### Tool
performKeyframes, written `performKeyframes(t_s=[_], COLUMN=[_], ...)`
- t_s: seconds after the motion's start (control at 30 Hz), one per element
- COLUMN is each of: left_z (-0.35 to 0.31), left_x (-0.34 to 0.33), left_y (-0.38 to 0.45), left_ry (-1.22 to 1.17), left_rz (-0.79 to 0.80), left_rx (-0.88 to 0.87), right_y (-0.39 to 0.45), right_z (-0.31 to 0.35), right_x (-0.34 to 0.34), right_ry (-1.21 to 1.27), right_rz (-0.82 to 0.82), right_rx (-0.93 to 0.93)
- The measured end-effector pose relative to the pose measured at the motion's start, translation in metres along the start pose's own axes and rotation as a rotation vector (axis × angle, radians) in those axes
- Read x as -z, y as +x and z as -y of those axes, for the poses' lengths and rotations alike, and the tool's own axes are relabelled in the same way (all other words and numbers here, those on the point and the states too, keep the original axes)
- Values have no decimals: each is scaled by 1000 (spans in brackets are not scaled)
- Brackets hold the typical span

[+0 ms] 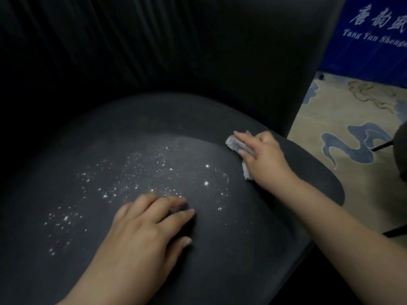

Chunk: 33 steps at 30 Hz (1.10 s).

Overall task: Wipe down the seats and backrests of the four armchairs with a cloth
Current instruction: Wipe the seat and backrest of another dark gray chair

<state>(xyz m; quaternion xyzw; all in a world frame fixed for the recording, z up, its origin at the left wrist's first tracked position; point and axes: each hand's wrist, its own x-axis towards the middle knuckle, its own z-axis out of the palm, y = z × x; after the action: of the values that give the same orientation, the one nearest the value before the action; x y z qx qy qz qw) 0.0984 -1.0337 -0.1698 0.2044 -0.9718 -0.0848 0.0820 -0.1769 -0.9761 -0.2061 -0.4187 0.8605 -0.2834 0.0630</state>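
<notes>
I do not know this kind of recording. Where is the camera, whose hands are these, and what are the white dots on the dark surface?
The single picture comes from a camera worn on a person's head, looking down. The dark surface is an armchair seat, with its backrest behind. The white dots are specks scattered on the seat. The right hand presses a grey cloth on the seat's right side. The left hand rests flat on the seat and holds nothing. A patterned carpet lies at right.
</notes>
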Motion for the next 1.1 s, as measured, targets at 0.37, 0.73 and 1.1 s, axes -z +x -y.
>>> performKeyframes(t_s=[0.37, 0.73, 1.1], left_z=[-12, -8, -3], left_x=[-21, -20, -17], left_y=[-15, -20, -18], left_ry=[63, 66, 72], left_rz=[26, 4, 39], left_rx=[-35, -26, 38], right_y=[6, 5, 17], right_z=[7, 22, 41], right_x=[-1, -7, -21], right_ry=[-69, 25, -32], right_rz=[42, 61, 28], right_rx=[26, 58, 152])
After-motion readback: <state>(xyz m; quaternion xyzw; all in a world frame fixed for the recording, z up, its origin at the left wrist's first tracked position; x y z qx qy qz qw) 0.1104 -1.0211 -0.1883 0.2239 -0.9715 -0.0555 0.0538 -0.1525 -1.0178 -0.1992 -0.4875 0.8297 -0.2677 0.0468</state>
